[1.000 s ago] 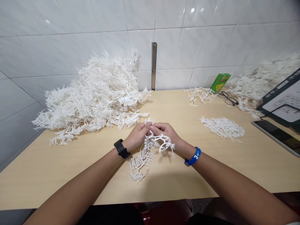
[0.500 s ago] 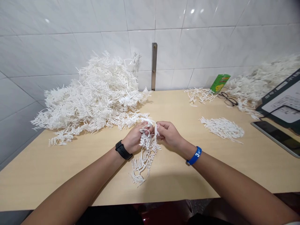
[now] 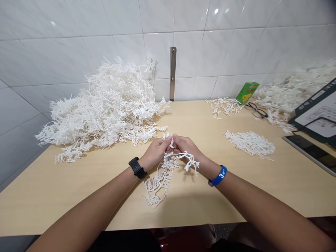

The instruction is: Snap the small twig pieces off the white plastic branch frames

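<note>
Strands (image 3: 166, 167) of white, branching material hang just below the frame's centre, pinched between the closed fingers of your left hand (image 3: 154, 152) and right hand (image 3: 189, 148). They look light and springy, with thin tips that could snap or snag; you would do best to grip the thicker stems. You have two large heaps, one upper left (image 3: 112, 105), one at the upper right edge (image 3: 294, 87), and two small piles (image 3: 249, 142) on the right. Count also one green packet (image 3: 247, 92), one pair of glasses (image 3: 254, 109) and one phone (image 3: 312, 152); the tangled strands defy counting.
</note>
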Motion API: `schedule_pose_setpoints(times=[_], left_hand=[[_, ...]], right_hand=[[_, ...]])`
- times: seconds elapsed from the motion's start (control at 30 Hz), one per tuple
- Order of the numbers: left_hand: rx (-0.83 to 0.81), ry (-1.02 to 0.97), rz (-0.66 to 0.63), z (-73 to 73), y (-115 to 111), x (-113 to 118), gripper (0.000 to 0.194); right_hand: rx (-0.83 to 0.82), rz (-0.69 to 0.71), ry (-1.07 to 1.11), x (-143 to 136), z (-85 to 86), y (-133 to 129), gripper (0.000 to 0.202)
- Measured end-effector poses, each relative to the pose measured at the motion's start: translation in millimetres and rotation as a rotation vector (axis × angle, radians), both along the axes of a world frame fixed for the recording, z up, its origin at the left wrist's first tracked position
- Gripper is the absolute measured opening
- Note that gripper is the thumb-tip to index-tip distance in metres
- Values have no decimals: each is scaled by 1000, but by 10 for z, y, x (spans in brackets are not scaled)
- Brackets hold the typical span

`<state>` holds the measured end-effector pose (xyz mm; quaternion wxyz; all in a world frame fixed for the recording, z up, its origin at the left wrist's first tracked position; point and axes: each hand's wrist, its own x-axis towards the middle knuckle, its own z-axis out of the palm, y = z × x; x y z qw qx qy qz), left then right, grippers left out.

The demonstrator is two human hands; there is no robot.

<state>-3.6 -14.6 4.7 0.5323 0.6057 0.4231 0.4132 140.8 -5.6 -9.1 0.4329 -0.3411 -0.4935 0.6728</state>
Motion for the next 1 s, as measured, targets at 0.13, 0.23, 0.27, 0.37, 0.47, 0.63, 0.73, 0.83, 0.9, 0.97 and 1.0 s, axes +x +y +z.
schedule_pose_setpoints(times=[0.13, 0.23, 0.27, 0.37, 0.47, 0.63, 0.73, 0.83, 0.9, 0.97, 1.0], left_hand=[[-22, -7, 21, -35, 2, -3, 52], [-98, -121, 0, -63, -2, -7, 49], [-131, -176, -10, -64, -8, -6, 49], [-210, -316, -21, -30, -34, -2, 49], [-244, -390, -55, 34, -49, -13, 46], [-113, -303, -13, 84, -36, -41, 50], [-66, -196, -15, 59, -24, -48, 51], [-118, -142, -55, 21, -11, -51, 44], [-117, -112, -62, 2, -3, -51, 39], [-83, -77, -65, -8, 4, -49, 37], [-65, -60, -75, -10, 5, -48, 36]], right_hand=[[128, 42, -48, -18, -2, -31, 42], [70, 39, 16, -12, 28, -59, 38], [42, 36, 42, -10, 36, -68, 37], [-4, 27, 126, -1, 37, -84, 32], [-27, 0, 251, 23, 20, -76, 33], [-134, 45, 342, 81, 26, -19, 29], [-195, 68, 358, 105, 33, 27, 24], [-248, 54, 330, 100, 25, 55, 33], [-259, 49, 276, 81, 15, 54, 44], [-205, 43, 193, 57, 8, 40, 52], [-153, 37, 140, 46, 5, 30, 54]])
